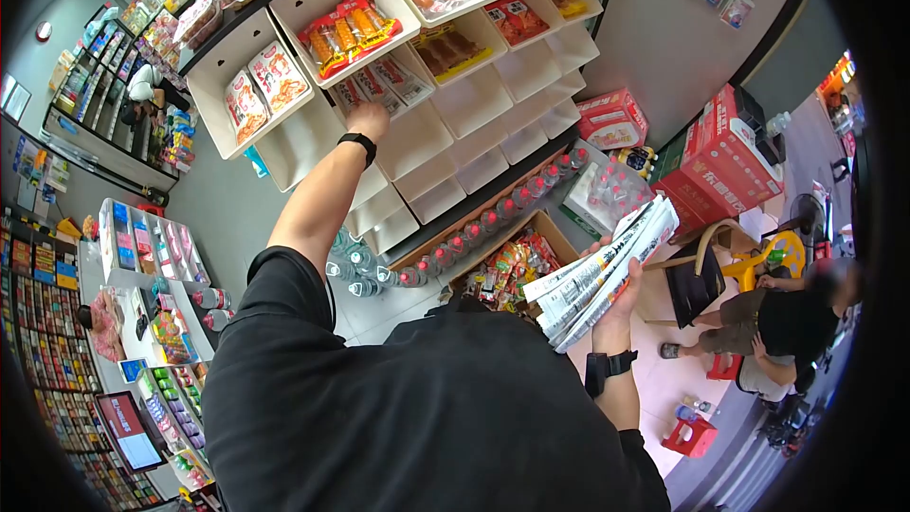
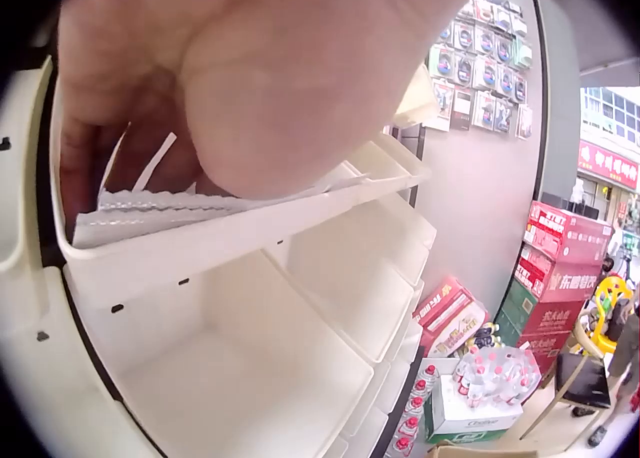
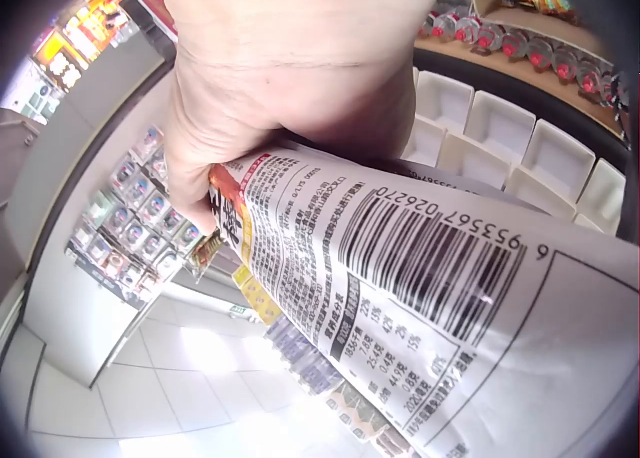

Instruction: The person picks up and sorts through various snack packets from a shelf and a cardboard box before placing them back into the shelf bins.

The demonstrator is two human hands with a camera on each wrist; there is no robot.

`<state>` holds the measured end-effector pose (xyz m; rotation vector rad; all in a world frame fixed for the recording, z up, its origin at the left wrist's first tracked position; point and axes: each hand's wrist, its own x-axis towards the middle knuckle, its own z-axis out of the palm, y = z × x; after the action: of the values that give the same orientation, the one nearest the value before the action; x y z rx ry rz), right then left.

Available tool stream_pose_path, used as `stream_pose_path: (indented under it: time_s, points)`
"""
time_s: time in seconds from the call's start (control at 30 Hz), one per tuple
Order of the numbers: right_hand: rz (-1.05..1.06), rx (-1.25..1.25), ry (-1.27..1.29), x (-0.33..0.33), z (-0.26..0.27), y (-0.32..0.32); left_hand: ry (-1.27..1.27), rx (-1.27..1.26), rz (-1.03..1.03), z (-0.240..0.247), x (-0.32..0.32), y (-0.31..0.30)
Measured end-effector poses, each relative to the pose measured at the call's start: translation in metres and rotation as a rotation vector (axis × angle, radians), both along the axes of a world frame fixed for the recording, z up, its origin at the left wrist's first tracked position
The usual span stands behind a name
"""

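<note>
My left hand (image 1: pixel 368 120) is at the front of a white bin (image 1: pixel 424 100) in the second row of the rack, over white-and-red snack packets (image 1: pixel 382 83). In the left wrist view the fingers and thumb of the left hand (image 2: pixel 250 88) curl about the crimped edges of packets (image 2: pixel 150 216) inside the bin; the fingertips are hidden. Out to the right, my right hand (image 1: pixel 618 299) grips a thick sheaf of white snack packets (image 1: pixel 588 284). The right wrist view shows the right hand (image 3: pixel 290 88) around the packets (image 3: pixel 400 248), with barcode and printed text outward.
Higher bins hold sausage packets (image 1: pixel 351 33) and white packets (image 1: pixel 265 90). Below the rack stand bottles with red caps (image 1: pixel 474 228) and an open carton (image 1: pixel 559 237) of snacks. Red cartons (image 1: pixel 720 152), a chair (image 1: pixel 697 275) and a seated person (image 1: pixel 787 332) are to the right.
</note>
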<state>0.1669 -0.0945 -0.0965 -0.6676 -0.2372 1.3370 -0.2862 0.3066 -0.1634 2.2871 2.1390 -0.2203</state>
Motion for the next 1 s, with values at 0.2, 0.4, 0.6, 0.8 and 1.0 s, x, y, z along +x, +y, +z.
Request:
stream_pose_path:
  time_s: [0.2,0.4,0.6,0.8,1.0]
  points:
    - [-0.001,-0.028,-0.013,-0.001,0.000,-0.001,-0.004,-0.063,-0.042,0.012,-0.003,0.010]
    - [0.085,0.034,0.039,-0.002,0.004,0.003,0.015,0.165,-0.119,0.006,-0.009,0.008]
    - [0.105,0.024,0.083,-0.001,0.014,0.008,-0.360,0.492,-0.594,0.102,0.096,-0.105]
    - [0.120,0.109,0.223,-0.001,0.015,0.016,-1.074,-0.335,-0.702,0.167,0.238,-0.271]
    - [0.126,0.135,0.124,0.001,0.033,0.017,-1.007,-0.521,-0.608,0.167,0.275,-0.298]
